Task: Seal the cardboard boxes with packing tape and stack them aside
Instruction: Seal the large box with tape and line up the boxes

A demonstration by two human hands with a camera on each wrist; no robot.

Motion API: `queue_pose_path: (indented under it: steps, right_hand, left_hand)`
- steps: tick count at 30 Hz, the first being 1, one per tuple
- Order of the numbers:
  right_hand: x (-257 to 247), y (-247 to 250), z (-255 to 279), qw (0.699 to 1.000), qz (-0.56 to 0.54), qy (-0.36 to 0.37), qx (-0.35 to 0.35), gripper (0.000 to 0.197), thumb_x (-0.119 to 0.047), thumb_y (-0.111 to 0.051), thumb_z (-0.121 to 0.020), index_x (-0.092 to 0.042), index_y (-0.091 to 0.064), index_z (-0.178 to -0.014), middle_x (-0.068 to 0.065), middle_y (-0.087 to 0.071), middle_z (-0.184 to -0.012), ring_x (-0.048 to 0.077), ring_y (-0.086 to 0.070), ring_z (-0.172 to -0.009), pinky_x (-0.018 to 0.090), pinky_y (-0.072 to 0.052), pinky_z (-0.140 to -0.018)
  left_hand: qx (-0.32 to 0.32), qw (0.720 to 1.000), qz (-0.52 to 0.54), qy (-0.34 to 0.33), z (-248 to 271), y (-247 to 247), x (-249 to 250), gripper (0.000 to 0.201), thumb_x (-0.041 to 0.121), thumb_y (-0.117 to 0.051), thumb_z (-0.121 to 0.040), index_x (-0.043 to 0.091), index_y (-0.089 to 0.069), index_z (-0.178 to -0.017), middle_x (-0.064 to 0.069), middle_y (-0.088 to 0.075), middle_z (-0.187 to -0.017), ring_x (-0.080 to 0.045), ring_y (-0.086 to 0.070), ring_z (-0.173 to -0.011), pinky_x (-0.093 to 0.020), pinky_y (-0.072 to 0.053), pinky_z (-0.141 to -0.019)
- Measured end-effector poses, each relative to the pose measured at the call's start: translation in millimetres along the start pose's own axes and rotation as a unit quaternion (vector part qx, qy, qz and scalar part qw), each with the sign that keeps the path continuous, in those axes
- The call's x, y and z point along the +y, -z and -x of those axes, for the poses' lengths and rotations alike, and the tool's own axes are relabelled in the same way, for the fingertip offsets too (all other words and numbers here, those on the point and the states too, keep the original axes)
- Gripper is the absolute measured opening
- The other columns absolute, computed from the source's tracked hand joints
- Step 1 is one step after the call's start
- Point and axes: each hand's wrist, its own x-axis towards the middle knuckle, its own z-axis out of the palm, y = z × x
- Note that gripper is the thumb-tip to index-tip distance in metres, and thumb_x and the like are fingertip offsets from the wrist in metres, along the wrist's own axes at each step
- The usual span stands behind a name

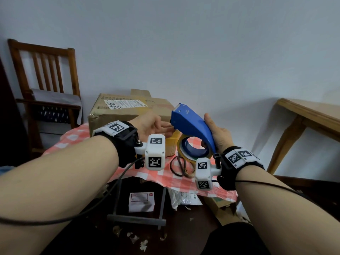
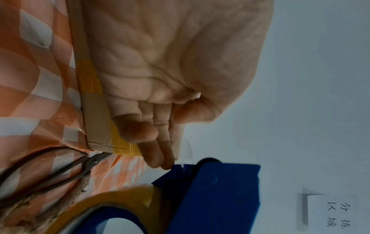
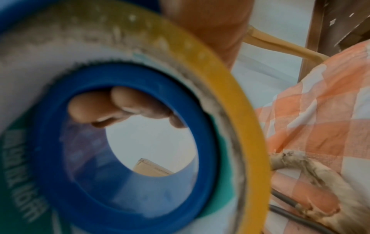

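My right hand [image 1: 218, 137] grips a blue tape dispenser [image 1: 191, 124] by its handle and holds it tilted above the table. Its yellow tape roll [image 1: 185, 153] fills the right wrist view as tape roll [image 3: 230, 95], with my fingertips [image 3: 120, 102] showing through the blue core. My left hand [image 1: 164, 128] reaches right with straight fingers [image 2: 160, 158] that touch the dispenser [image 2: 216, 197] at its front end. Under that hand lies a small cardboard box [image 2: 96, 120] with yellow tape on it. A large cardboard box [image 1: 127, 111] with a shipping label stands behind.
The table wears an orange-and-white checked cloth [image 1: 165, 177]. Scissors [image 1: 179, 166] lie on it below the roll. A wooden chair [image 1: 44, 85] stands at the left, a wooden table [image 1: 309, 115] at the right. Packages and paper scraps lie on the floor [image 1: 141, 201].
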Motion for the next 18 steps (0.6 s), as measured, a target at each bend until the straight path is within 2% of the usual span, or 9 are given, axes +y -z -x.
queue_pose_path:
  steps: [1, 3, 5, 7, 10, 12, 18]
  right_hand:
    - [0.6, -0.3, -1.3, 1.0, -0.002, -0.003, 0.003, 0.047, -0.048, -0.067, -0.081, -0.005, -0.058, -0.066, 0.003, -0.054, -0.038, 0.015, -0.051, -0.031, 0.019, -0.043, -0.038]
    - [2.5, -0.9, -3.3, 1.0, -0.012, -0.009, 0.007, 0.048, -0.05, -0.067, -0.08, -0.005, -0.058, -0.068, 0.004, -0.052, -0.037, 0.015, -0.049, -0.03, 0.019, -0.042, -0.038]
    - [4.2, -2.1, -5.5, 1.0, -0.015, -0.015, 0.001, 0.049, -0.053, -0.066, -0.079, -0.005, -0.059, -0.07, 0.005, -0.052, -0.038, 0.016, -0.049, -0.03, 0.019, -0.042, -0.038]
    - [4.5, -4.5, -7.1, 1.0, -0.008, -0.022, 0.0, 0.05, -0.054, -0.066, -0.079, -0.006, -0.058, -0.068, 0.004, -0.053, -0.038, 0.016, -0.049, -0.031, 0.02, -0.042, -0.038]
    - [4.1, -8.3, -7.3, 1.0, -0.002, -0.024, -0.001, 0.049, -0.054, -0.067, -0.079, -0.007, -0.057, -0.067, 0.003, -0.054, -0.038, 0.015, -0.051, -0.031, 0.02, -0.043, -0.038]
    - [4.4, -10.2, -7.0, 1.0, -0.009, -0.021, -0.005, 0.048, -0.052, -0.067, -0.079, -0.007, -0.058, -0.068, 0.003, -0.054, -0.038, 0.014, -0.05, -0.031, 0.02, -0.043, -0.037]
    - [6.4, -10.8, -10.2, 1.0, -0.007, -0.02, -0.019, 0.05, -0.056, -0.065, -0.079, -0.006, -0.059, -0.073, 0.005, -0.055, -0.04, 0.015, -0.051, -0.033, 0.021, -0.043, -0.039]
  left_hand:
    - [-0.002, 1.0, -0.023, -0.011, -0.5, 0.8, -0.5, 0.055, -0.017, -0.023, -0.079, -0.001, -0.054, -0.122, -0.012, -0.067, -0.1, -0.02, -0.061, -0.084, -0.015, -0.044, -0.039]
    - [-0.006, 0.997, -0.063, -0.043, -2.4, 2.5, -1.9, 0.061, -0.024, -0.033, -0.079, 0.006, -0.052, -0.129, -0.006, -0.069, -0.104, -0.015, -0.063, -0.09, -0.015, -0.043, -0.043]
    - [0.004, 0.993, -0.096, -0.072, -3.8, 2.1, -4.0, 0.053, -0.018, -0.051, -0.081, 0.009, -0.054, -0.126, 0.0, -0.072, -0.09, -0.01, -0.06, -0.079, -0.019, -0.041, -0.051]
    - [0.03, 0.989, -0.111, -0.096, -5.7, 1.8, -7.1, 0.041, -0.007, -0.061, -0.082, 0.012, -0.06, -0.118, 0.002, -0.071, -0.083, -0.009, -0.058, -0.074, -0.021, -0.034, -0.057]
    - [0.059, 0.984, -0.111, -0.128, -6.8, 1.8, -9.8, 0.015, 0.005, -0.066, -0.084, 0.016, -0.068, -0.093, 0.0, -0.069, -0.084, -0.011, -0.059, -0.077, -0.024, -0.032, -0.059]
    - [0.07, 0.981, -0.108, -0.143, -8.2, 2.9, -10.1, 0.013, 0.006, -0.068, -0.083, 0.018, -0.068, -0.089, -0.001, -0.069, -0.085, -0.012, -0.059, -0.078, -0.025, -0.032, -0.059]
    - [0.101, 0.965, -0.144, -0.197, -14.0, 6.2, -12.6, 0.026, 0.013, -0.067, -0.085, 0.015, -0.068, -0.111, -0.005, -0.071, -0.1, -0.012, -0.06, -0.08, -0.023, -0.035, -0.057]
